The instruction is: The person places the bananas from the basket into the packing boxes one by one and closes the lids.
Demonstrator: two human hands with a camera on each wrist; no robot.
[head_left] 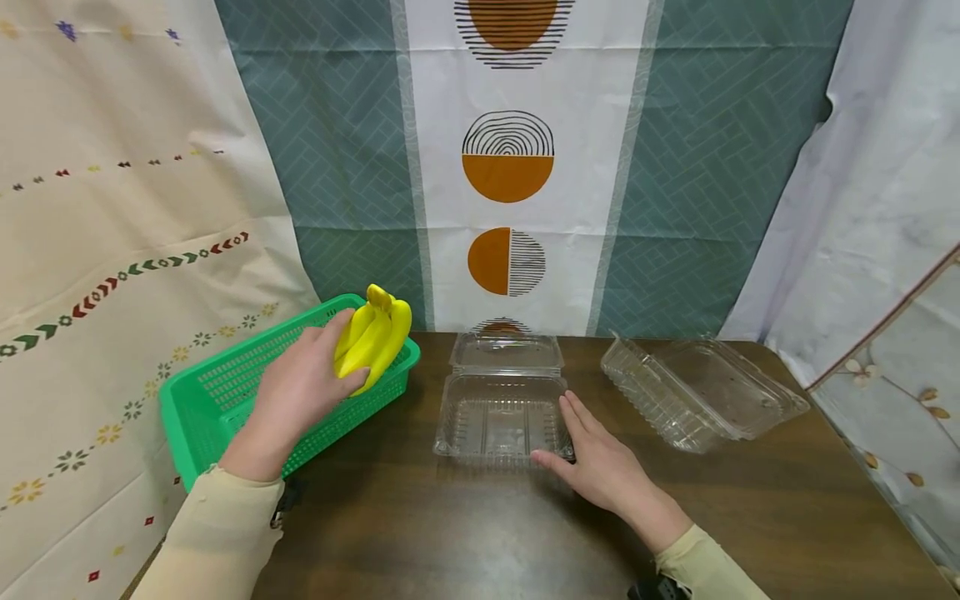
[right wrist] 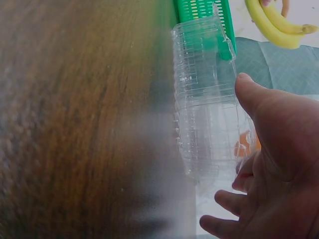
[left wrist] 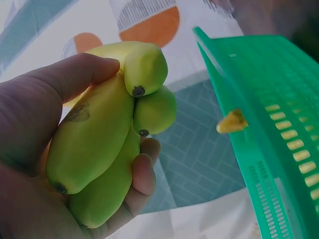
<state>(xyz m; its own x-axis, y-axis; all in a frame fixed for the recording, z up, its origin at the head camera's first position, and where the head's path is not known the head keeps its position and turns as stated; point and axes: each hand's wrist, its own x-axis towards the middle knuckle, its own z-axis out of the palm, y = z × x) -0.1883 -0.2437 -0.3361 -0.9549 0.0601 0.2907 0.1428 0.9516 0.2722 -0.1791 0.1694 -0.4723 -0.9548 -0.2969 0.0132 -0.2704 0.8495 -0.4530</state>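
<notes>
In the head view we see the left hand (head_left: 303, 375) extended over the green basket (head_left: 171, 421), thumb and fingers gripping a bunch of yellow bananas (head_left: 378, 337) above the basket's far right end; most of its fingers are hidden there behind the fruit. The left wrist view supplies them: we find fingertips curled round the bunch, the thumb pressed across it, and the bananas' dark ends exposed. A small yellow-brown patch (left wrist: 233, 122) at the basket's edge is too blurred for us to identify. Only the head view shows further clear plastic (head_left: 705, 387) tilted at the right of the table (head_left: 390, 533). The right hand (head_left: 600, 458) reaches to the open clear container (head_left: 502, 417), covering its near right corner, fingers straight and thumb held apart. In the right wrist view we see that container side-on, the thumb near its rim; whether every finger touches it we cannot tell, and the top edge crops basket and bananas
</notes>
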